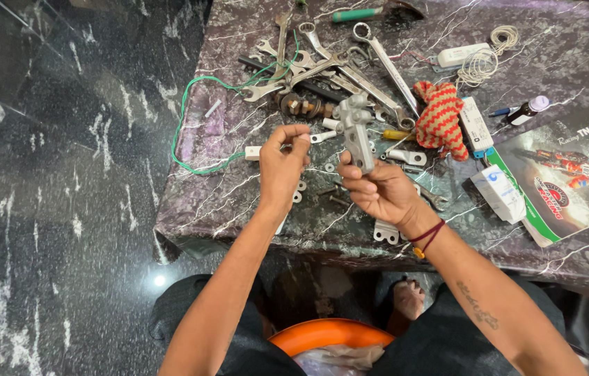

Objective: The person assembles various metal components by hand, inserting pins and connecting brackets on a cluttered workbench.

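My right hand (pixel 378 189) holds a grey cast-metal part (pixel 356 129) upright above the marble table (pixel 239 188). My left hand (pixel 282 167) is raised beside it, thumb and fingers pinched on something small near the fingertips; what it is I cannot tell. The two hands are a short gap apart. Small brackets, bolts and washers lie on the table under and between the hands.
A pile of spanners (pixel 322 66) lies at the table's far side with a green wire (pixel 190 118) looping left. A red knitted cloth (pixel 441 118), white boxes (pixel 500 191), a small bottle (pixel 528 109), coiled string (pixel 486 59) and a printed box (pixel 573 170) sit right. An orange stool (pixel 329 334) is below.
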